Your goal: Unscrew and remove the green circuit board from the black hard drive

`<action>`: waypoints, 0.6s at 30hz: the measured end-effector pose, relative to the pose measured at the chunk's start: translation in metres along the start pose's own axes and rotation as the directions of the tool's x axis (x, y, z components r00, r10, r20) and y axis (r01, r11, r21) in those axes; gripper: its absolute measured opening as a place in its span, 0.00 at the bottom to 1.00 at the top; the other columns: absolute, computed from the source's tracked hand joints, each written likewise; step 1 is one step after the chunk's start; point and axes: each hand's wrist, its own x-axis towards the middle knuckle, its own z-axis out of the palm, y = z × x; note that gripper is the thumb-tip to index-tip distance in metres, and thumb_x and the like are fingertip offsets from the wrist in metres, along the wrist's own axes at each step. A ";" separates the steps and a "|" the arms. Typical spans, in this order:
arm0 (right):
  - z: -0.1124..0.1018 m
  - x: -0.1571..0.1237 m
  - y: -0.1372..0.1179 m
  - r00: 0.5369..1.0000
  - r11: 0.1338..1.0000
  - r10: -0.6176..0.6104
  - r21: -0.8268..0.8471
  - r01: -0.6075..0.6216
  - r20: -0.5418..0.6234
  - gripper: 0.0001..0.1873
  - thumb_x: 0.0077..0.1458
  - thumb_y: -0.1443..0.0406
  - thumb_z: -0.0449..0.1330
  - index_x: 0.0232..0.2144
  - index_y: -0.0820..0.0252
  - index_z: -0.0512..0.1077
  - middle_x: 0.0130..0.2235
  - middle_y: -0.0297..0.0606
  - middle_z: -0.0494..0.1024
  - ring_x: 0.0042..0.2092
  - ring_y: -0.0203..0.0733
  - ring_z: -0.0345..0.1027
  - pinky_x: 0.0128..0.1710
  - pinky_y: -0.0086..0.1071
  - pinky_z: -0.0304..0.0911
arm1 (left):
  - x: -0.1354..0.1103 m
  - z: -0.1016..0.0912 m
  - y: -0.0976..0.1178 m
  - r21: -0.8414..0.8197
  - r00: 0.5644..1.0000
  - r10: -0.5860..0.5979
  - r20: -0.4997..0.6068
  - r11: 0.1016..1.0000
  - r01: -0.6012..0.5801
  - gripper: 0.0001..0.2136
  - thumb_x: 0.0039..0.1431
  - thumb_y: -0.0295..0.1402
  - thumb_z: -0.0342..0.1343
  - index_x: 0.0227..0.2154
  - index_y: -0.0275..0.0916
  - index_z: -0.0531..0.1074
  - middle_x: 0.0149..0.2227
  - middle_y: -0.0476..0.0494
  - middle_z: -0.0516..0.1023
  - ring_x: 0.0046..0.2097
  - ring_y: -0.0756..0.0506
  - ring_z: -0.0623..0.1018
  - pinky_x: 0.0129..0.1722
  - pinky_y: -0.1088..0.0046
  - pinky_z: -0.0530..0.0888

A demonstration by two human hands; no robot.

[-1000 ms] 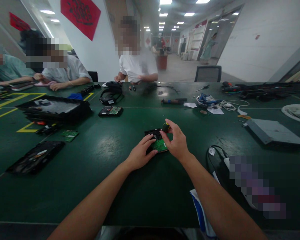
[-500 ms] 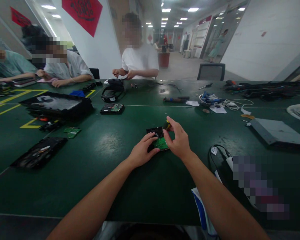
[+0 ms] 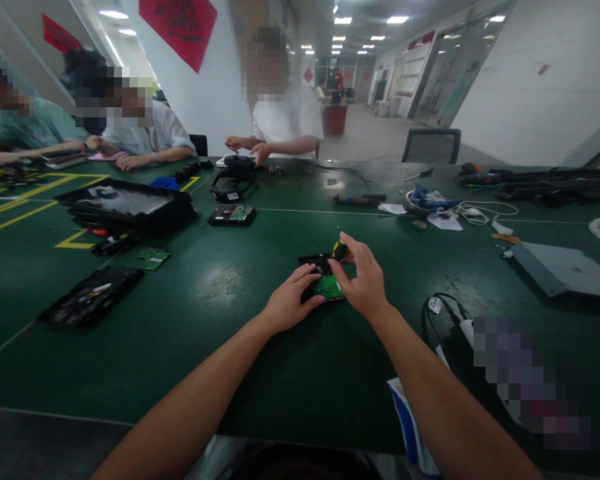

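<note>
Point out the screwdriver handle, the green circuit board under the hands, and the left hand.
screwdriver handle (image 3: 339, 249), head view, on the yellow-black grip top.
green circuit board (image 3: 329, 287), head view, on its bare green face.
left hand (image 3: 290, 308), head view, on the back of the hand.

Long dark green table (image 3: 180, 347), glossy, glare patch near centre, thin white seam lines and yellow tape markings (image 3: 27, 193) at far left. White walls both sides; red diamond poster (image 3: 179, 27) on left wall, smaller red one (image 3: 54, 33) further left. Open-plan office behind, grey floor (image 3: 375, 143) running down a corridor. Ceiling panel lights (image 3: 353, 20) in rows, all on. Empty grey mesh office chair (image 3: 431, 147) at far edge of table. Reddish counter (image 3: 336, 120) down the corridor. Glass doors (image 3: 443, 73) on right wall.
</note>
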 end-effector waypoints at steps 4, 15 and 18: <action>0.001 -0.002 0.001 1.000 0.999 0.021 0.029 -0.020 -0.002 0.34 0.66 0.66 0.57 0.70 0.47 0.55 0.59 0.44 0.73 0.48 0.47 0.76 0.52 0.48 0.76 | 0.000 -0.001 0.000 0.002 1.000 -0.005 0.011 1.000 0.005 0.26 0.65 0.46 0.59 0.62 0.42 0.68 0.70 0.38 0.62 0.71 0.37 0.62 0.70 0.52 0.63; 0.000 -0.001 0.001 0.999 0.999 0.041 0.017 -0.041 0.016 0.33 0.65 0.64 0.57 0.69 0.49 0.55 0.59 0.46 0.73 0.47 0.48 0.77 0.51 0.48 0.76 | -0.001 -0.001 0.000 0.008 1.000 0.000 0.016 1.000 0.000 0.26 0.65 0.46 0.59 0.63 0.42 0.68 0.70 0.38 0.62 0.72 0.37 0.61 0.70 0.54 0.63; 0.000 -0.001 0.001 0.998 0.999 0.054 -0.006 -0.054 -0.024 0.32 0.64 0.63 0.59 0.67 0.50 0.57 0.56 0.47 0.73 0.44 0.47 0.76 0.46 0.46 0.78 | 0.000 -0.002 0.000 0.009 1.000 0.008 0.017 1.000 -0.008 0.26 0.65 0.45 0.58 0.63 0.42 0.68 0.70 0.38 0.62 0.72 0.37 0.60 0.70 0.53 0.62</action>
